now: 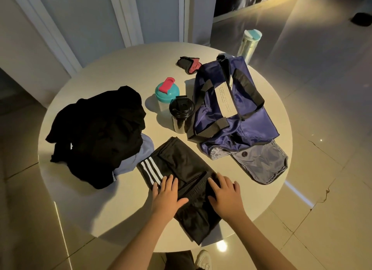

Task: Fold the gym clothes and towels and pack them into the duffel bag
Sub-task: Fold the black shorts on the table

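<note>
Black shorts [181,165] with three white stripes lie folded lengthwise near the front edge of the round white table [112,68]. My left hand [167,195] presses flat on their left side by the stripes. My right hand [225,195] rests flat on their right side, fingers spread. A navy duffel bag [227,108] with black straps lies to the right, its grey end flap [259,161] hanging open. On the left sits a pile of black clothes [96,133] over a pale blue garment [130,161].
A teal shaker with a pink lid [166,94] and a black-lidded shaker [181,112] stand mid-table beside the bag. Black and pink gloves [189,64] lie at the back. A clear bottle with a teal cap [248,44] stands at the far right edge. Tiled floor surrounds the table.
</note>
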Demonstrator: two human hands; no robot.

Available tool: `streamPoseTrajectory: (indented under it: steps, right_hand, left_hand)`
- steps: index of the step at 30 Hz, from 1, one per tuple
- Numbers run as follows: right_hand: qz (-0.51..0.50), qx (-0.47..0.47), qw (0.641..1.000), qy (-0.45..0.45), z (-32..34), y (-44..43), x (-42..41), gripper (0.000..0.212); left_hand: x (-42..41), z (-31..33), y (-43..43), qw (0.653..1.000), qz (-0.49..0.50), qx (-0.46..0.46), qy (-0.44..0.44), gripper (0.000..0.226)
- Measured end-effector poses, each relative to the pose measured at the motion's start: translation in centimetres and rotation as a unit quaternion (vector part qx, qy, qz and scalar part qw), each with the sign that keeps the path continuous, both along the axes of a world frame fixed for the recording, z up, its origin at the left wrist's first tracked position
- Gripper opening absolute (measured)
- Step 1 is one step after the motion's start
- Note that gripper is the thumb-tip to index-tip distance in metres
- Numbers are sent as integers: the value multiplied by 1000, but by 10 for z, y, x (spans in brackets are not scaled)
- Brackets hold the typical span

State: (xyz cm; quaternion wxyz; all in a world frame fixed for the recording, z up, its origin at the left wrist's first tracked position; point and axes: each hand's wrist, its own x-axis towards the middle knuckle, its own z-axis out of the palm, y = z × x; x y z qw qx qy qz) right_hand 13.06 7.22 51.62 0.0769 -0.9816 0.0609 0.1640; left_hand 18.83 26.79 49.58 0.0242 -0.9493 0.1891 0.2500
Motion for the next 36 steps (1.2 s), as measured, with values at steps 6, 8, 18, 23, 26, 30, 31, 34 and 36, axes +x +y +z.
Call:
streamPoseTrajectory:
  steps: [6,8,18,23,26,30,31,34,36]
  right_hand:
    - [-26,13,998,59,-12,0,-29,71]
    - [-27,15,999,41,-20,1,-37,72]
    - [10,13,1000,24,-10,7,-46,81]
    - [76,30,993,83,-20,5,-67,81]
    - [107,24,990,88,-26,2,-69,95]
    - [107,7,993,42,-24,0,-68,95]
    - [110,1,993,35,-21,0,-68,91]
    - [132,43,990,20,-19,-1,-70,76]
    - [135,52,989,5,-19,-2,-71,71]
  left_hand:
    - [-34,10,-9,997,-15,-66,-29,62]
    - [-44,-2,1,998,-32,-51,1,65]
    - [-33,13,5,983,-80,-99,-131,60]
    - [-77,-4,29,994,-83,-60,-22,90]
    - [-86,-12,38,995,-86,-40,13,112]
    - [-83,-2,38,989,-89,-117,-20,79]
    - [-82,1,38,988,-88,-121,-21,73]
    - [-80,7,41,987,-67,-148,1,58]
    - [-78,13,41,984,-46,-170,14,51]
